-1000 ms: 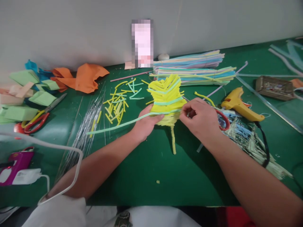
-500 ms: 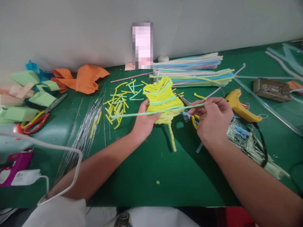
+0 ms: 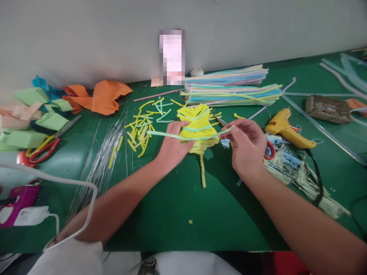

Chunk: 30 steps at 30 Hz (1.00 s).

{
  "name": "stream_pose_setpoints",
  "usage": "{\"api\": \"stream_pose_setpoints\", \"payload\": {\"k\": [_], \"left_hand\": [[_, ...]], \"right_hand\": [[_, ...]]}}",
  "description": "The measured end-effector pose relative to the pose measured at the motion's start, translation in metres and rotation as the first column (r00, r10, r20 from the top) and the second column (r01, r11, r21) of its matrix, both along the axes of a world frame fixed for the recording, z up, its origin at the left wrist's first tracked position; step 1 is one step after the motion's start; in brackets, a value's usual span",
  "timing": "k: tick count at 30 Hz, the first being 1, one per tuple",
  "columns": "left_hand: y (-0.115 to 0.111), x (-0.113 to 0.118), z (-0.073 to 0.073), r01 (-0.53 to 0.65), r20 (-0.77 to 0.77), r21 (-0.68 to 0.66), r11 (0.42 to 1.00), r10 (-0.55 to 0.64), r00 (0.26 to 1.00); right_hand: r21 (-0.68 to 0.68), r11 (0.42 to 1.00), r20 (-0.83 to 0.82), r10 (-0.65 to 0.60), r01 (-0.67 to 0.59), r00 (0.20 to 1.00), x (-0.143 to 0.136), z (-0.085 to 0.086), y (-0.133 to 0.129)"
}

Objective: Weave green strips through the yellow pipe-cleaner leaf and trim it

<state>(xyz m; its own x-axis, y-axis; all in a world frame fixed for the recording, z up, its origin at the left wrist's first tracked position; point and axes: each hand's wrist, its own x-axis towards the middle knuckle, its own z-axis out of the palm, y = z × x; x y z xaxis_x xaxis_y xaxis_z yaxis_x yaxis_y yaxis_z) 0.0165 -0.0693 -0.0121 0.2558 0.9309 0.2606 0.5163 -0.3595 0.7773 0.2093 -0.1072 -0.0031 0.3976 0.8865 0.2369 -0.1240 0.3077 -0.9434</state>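
A leaf shape made of yellow pipe cleaners (image 3: 197,147), crossed by mint-green strips, is held over the table with its stem pointing down toward me. My left hand (image 3: 173,145) is closed around the leaf's left edge. Across the leaf's lower half runs a long mint-green pipe cleaner (image 3: 164,135), its left end sticking out past my left hand. Thumb and fingers of my right hand (image 3: 249,147) pinch that pipe cleaner's right end, just right of the leaf. Red-handled scissors (image 3: 270,149) lie partly hidden behind my right hand.
Cut yellow and green pieces (image 3: 142,131) lie left of the leaf, beside thin wires (image 3: 107,152). Pipe cleaner bundles (image 3: 232,93) lie behind. A yellow glue gun (image 3: 288,130) is at right, other scissors (image 3: 46,149) at left. A phone (image 3: 172,57) leans on the wall.
My right hand has moved left and slightly down, and the mint-green pipe cleaner now bends across the leaf instead of lying straight. The leaf has dropped slightly toward me.
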Motion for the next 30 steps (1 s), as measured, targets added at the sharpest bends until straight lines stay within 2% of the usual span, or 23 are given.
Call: {"api": "stream_pose_setpoints", "payload": {"k": [5, 8, 11, 14, 17, 19, 21, 26, 30], "left_hand": [[-0.002, 0.000, 0.004, -0.043, -0.221, 0.215, 0.976, 0.091, 0.971], [-0.001, 0.000, 0.006, 0.013, -0.264, 0.243, 0.970, 0.054, 0.963], [0.000, -0.001, 0.007, 0.070, -0.246, 0.178, 0.981, -0.025, 0.969], [0.000, -0.001, 0.007, 0.094, -0.218, 0.115, 0.989, -0.068, 0.974], [-0.001, 0.000, 0.007, 0.094, -0.200, 0.085, 0.992, -0.075, 0.977], [0.000, 0.000, 0.006, 0.091, -0.194, 0.071, 0.993, -0.076, 0.978], [0.000, 0.000, 0.007, 0.096, -0.190, 0.058, 0.994, -0.083, 0.978], [-0.001, -0.004, 0.012, 0.167, -0.145, 0.059, 0.984, -0.157, 0.977], [-0.001, 0.000, 0.018, 0.129, -0.265, 0.058, 0.990, -0.109, 0.958]], "right_hand": [[-0.021, 0.999, 0.176, -0.026, 0.030, 0.984, -0.003, 0.002, -0.003], [-0.079, 0.996, 0.331, -0.013, 0.042, 0.943, -0.004, 0.007, -0.007], [-0.115, 0.992, 0.544, 0.025, 0.045, 0.838, -0.004, 0.011, -0.008], [-0.084, 0.996, 0.715, 0.037, 0.034, 0.698, -0.001, 0.009, -0.006], [-0.065, 0.998, 0.808, 0.052, 0.000, 0.587, 0.000, 0.002, -0.002], [-0.066, 0.998, 0.838, 0.064, -0.017, 0.541, 0.001, -0.002, 0.000], [-0.067, 0.998, 0.848, 0.066, -0.017, 0.526, 0.002, -0.005, 0.000], [-0.087, 0.996, 0.820, 0.061, 0.017, 0.569, 0.003, -0.002, -0.002], [-0.039, 0.999, 0.832, 0.037, -0.008, 0.553, 0.000, 0.003, -0.005]]}}
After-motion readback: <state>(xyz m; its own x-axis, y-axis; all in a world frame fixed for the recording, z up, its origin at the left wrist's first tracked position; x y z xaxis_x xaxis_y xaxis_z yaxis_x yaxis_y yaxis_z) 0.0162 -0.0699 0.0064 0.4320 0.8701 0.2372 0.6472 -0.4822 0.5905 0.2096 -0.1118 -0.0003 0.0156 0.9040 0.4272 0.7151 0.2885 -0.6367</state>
